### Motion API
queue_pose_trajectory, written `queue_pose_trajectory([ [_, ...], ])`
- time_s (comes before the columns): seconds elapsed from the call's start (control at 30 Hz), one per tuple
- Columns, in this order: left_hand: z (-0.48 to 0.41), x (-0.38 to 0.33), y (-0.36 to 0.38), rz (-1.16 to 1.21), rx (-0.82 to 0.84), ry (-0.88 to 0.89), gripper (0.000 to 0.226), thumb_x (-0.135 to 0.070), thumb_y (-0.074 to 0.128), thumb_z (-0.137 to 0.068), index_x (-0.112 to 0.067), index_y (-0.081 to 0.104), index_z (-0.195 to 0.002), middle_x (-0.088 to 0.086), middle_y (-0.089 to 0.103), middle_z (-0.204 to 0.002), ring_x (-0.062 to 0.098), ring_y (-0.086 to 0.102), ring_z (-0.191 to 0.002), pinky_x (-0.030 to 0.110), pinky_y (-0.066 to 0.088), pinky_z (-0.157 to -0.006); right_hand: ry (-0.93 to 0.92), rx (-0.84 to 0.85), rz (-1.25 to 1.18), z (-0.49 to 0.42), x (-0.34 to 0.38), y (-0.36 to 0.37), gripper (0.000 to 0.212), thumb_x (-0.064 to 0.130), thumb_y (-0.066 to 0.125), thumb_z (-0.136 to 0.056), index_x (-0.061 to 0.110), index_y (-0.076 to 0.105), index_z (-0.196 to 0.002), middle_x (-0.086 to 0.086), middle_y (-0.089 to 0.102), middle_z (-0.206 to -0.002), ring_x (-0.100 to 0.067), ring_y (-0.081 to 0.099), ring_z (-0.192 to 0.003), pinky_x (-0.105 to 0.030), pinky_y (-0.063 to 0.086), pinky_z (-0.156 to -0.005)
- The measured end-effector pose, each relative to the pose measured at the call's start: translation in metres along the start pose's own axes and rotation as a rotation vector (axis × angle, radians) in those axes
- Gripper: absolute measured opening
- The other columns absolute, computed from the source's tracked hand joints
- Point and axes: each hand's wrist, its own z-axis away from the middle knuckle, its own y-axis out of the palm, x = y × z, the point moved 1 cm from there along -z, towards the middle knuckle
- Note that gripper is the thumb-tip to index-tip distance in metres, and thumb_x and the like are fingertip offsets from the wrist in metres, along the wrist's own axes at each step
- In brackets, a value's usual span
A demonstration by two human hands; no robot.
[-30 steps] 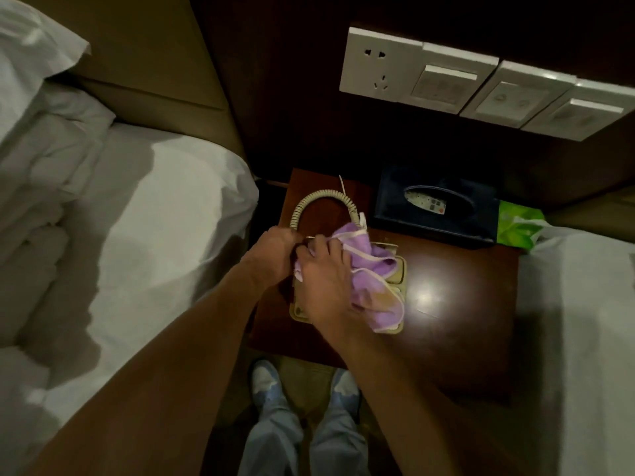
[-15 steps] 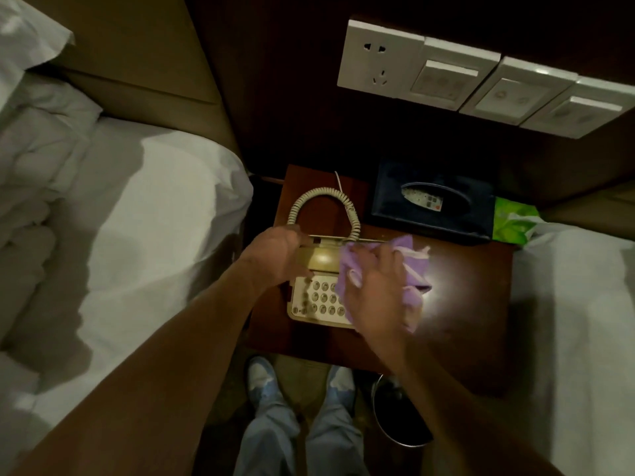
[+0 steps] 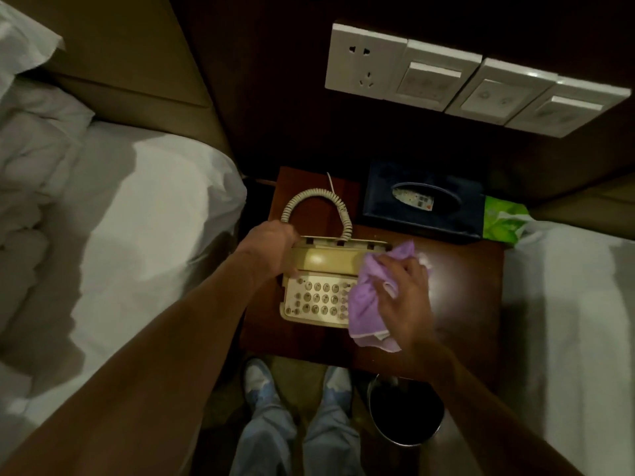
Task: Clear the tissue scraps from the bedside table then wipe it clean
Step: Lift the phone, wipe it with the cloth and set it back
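Left hand [image 3: 273, 243] gripping handset [image 3: 326, 259], right hand [image 3: 407, 304] clutching cloth [image 3: 366, 304], both forearms extended

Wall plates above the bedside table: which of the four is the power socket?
The leftmost plate: it is the only one with pin holes in its face. The other three plates, to its right, carry flat switch or control panels instead.

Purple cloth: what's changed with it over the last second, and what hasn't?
The right hand swept the purple cloth rightward off the top of the phone to its right edge, uncovering the keypad and handset. The left hand kept its grip on the handset's left end. The phone, tissue box and bedside table stayed put.
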Motion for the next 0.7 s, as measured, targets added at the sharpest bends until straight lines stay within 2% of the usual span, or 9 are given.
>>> queue_pose_trajectory([
  [0.13,0.001,-0.002,0.001,-0.013,-0.028,-0.011,0.061,-0.038,0.093,-0.069,-0.019,0.067,-0.121,0.002,0.067,-0.116,0.022,0.062,-0.107,0.039,0.051,-0.097,0.069,-0.03,0.027,0.0,0.009,0.008,0.049,0.013,0.067,-0.091,0.032,0.056,-0.135,0.0,0.043,-0.132,-0.017,0.04,-0.122,-0.02,0.042,-0.09],
  [0.23,0.001,-0.002,0.002,-0.027,-0.03,-0.008,0.057,-0.037,0.092,-0.07,-0.019,0.069,-0.118,0.003,0.067,-0.115,0.024,0.062,-0.108,0.039,0.051,-0.094,0.009,-0.008,0.203,0.004,0.045,0.034,0.058,0.019,0.07,-0.083,0.031,0.051,-0.136,0.0,0.041,-0.131,-0.022,0.04,-0.122,-0.039,0.048,-0.096],
  [0.33,0.002,-0.003,0.002,-0.089,-0.111,0.027,0.029,-0.028,0.083,-0.081,-0.02,0.071,-0.107,0.005,0.069,-0.111,0.025,0.064,-0.103,0.038,0.054,-0.09,-0.171,0.059,0.269,0.001,0.083,0.062,0.057,0.024,0.07,-0.08,0.027,0.055,-0.135,-0.003,0.046,-0.132,-0.027,0.042,-0.12,-0.043,0.043,-0.1],
  [0.4,0.002,-0.004,0.003,-0.107,-0.144,0.033,0.021,-0.025,0.077,-0.086,-0.02,0.071,-0.106,0.007,0.069,-0.11,0.026,0.065,-0.102,0.037,0.054,-0.09,-0.22,0.113,0.241,-0.006,0.089,0.067,0.051,0.024,0.069,-0.082,0.025,0.058,-0.132,-0.005,0.049,-0.131,-0.028,0.043,-0.121,-0.044,0.041,-0.1],
  [0.47,0.001,-0.004,0.001,-0.125,-0.127,0.037,0.028,-0.03,0.081,-0.084,-0.02,0.071,-0.108,0.006,0.069,-0.111,0.026,0.065,-0.104,0.037,0.053,-0.089,-0.203,0.133,0.173,-0.009,0.076,0.06,0.052,0.021,0.066,-0.083,0.025,0.058,-0.134,-0.003,0.05,-0.129,-0.024,0.042,-0.121,-0.042,0.042,-0.102],
  [0.57,-0.003,-0.001,0.001,-0.112,-0.076,0.035,0.055,-0.045,0.092,-0.069,-0.021,0.07,-0.113,0.002,0.068,-0.111,0.023,0.064,-0.103,0.035,0.051,-0.086,-0.089,0.007,0.003,-0.001,0.034,0.035,0.051,0.013,0.066,-0.085,0.027,0.059,-0.134,0.001,0.049,-0.129,-0.019,0.043,-0.122,-0.037,0.045,-0.1],
  [0.67,-0.003,-0.001,0.001,-0.1,-0.067,0.029,0.06,-0.047,0.093,-0.066,-0.021,0.07,-0.115,0.0,0.068,-0.111,0.021,0.064,-0.102,0.034,0.051,-0.086,0.076,-0.14,-0.096,0.005,0.0,0.007,0.046,0.007,0.064,-0.09,0.021,0.059,-0.134,-0.004,0.05,-0.128,-0.017,0.044,-0.119,-0.021,0.041,-0.094],
  [0.7,-0.003,0.0,0.001,-0.092,-0.071,0.032,0.059,-0.046,0.093,-0.067,-0.021,0.07,-0.115,0.0,0.068,-0.111,0.021,0.064,-0.102,0.033,0.05,-0.086,0.077,-0.152,-0.063,0.005,-0.007,0.0,0.048,0.004,0.063,-0.088,0.019,0.059,-0.133,-0.005,0.051,-0.126,-0.015,0.043,-0.117,-0.021,0.041,-0.092],
])
